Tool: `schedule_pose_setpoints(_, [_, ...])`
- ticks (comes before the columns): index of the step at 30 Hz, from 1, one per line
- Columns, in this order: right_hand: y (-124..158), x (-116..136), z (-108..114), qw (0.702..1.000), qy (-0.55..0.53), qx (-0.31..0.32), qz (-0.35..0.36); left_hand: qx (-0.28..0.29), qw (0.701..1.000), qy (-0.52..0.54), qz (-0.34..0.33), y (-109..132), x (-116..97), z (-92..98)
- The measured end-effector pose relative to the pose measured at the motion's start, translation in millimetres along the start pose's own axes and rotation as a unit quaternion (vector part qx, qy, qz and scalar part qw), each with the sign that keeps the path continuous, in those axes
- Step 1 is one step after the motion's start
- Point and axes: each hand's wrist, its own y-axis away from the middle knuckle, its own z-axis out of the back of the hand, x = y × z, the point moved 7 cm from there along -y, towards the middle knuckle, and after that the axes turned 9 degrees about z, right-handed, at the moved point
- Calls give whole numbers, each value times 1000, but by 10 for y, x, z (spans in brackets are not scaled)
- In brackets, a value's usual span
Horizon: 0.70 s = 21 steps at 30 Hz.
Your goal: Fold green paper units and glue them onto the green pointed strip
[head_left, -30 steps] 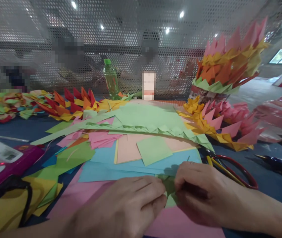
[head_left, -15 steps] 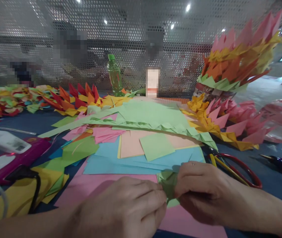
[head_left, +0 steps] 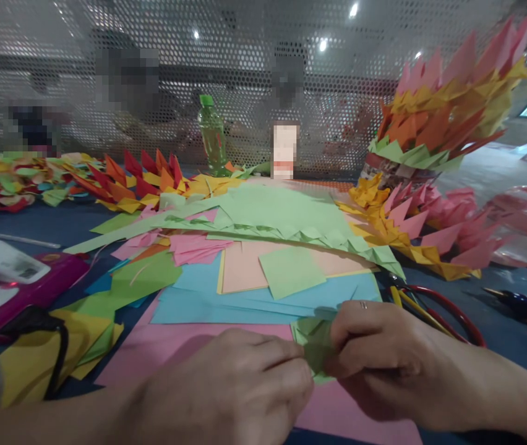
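Note:
Between my two hands is a small green piece of folded paper (head_left: 317, 346), low over the pink sheet (head_left: 365, 408). My left hand (head_left: 240, 383) has its fingers curled together at the paper's left edge. On the other side my right hand (head_left: 375, 352), with a ring on one finger, pinches the same paper; the thumb and fingertips are partly hidden. Just beyond lie blue sheets (head_left: 245, 306) and a loose light green square (head_left: 291, 272). Farther back, a green paper strip with a row of folded points (head_left: 282, 232) stretches across the pile.
Scissors with red and yellow handles (head_left: 449, 312) and a pen (head_left: 523, 303) lie at right. A magenta power strip (head_left: 45, 290) with cables sits at left. Behind stand a green bottle (head_left: 212, 136) and a tall stack of folded-paper points (head_left: 444, 111); a perforated metal panel (head_left: 245, 62) rises behind.
Both hands stay at the green paper with only slight finger movement. The view has shifted a little, so things at left appear slightly farther left.

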Motion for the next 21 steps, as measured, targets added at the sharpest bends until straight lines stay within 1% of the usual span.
schedule_pose_setpoints(3, [6, 0, -7, 1000, 3, 7, 1, -3, 1000, 11, 1, 9, 5, 9])
schedule_pose_setpoints(10, [-7, -12, -16, 1000, 9, 15, -4, -48, 999, -7, 21, 100, 2, 50])
schedule_pose_setpoints(15, [5, 9, -10, 1000, 15, 14, 3, -59, 998, -20, 12, 82, -7, 77])
schedule_pose_setpoints(18, [2, 3, -16, 1000, 12, 15, 3, -57, 998, -26, -9, 56, -24, 94])
schedule_pose_setpoints(21, [-5, -5, -15, 1000, 12, 12, 5, -37, 999, -33, -23, 31, -33, 74])
